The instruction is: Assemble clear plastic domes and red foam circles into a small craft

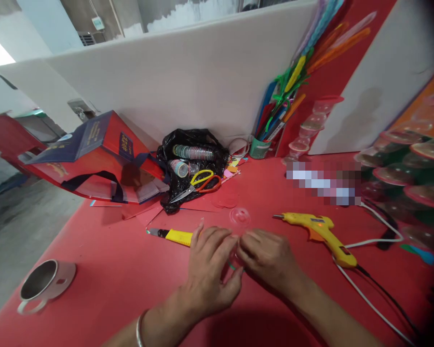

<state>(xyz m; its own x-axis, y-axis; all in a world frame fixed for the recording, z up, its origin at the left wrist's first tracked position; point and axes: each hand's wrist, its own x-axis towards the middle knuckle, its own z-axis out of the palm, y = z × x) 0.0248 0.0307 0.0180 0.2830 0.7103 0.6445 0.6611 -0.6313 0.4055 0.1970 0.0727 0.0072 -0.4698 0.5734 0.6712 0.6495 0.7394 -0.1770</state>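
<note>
Both my hands meet at the near middle of the red table around a small clear plastic piece (pixel 233 260), mostly hidden by the fingers; a bit of green shows at its lower edge. My left hand (pixel 210 270) curves its fingers and thumb about the left side of it. On the right side, my right hand (pixel 266 258) presses against it with curled fingers. Just beyond the fingertips lies a clear plastic lid (pixel 239 217). A yellow utility knife (pixel 177 236) rests beside my left hand, its near end behind the fingers. Right of my right hand lies a yellow glue gun (pixel 316 226).
Scissors (pixel 198 185) lie against a black plastic bag (pixel 211 137) of stacked lids. A red-and-blue box (pixel 104 149) stands back left, a mug (pixel 48 282) near left. At right are stacked clear domes (pixel 394 176), cables (pixel 372 241) and a green cup (pixel 259 148) of pipe cleaners.
</note>
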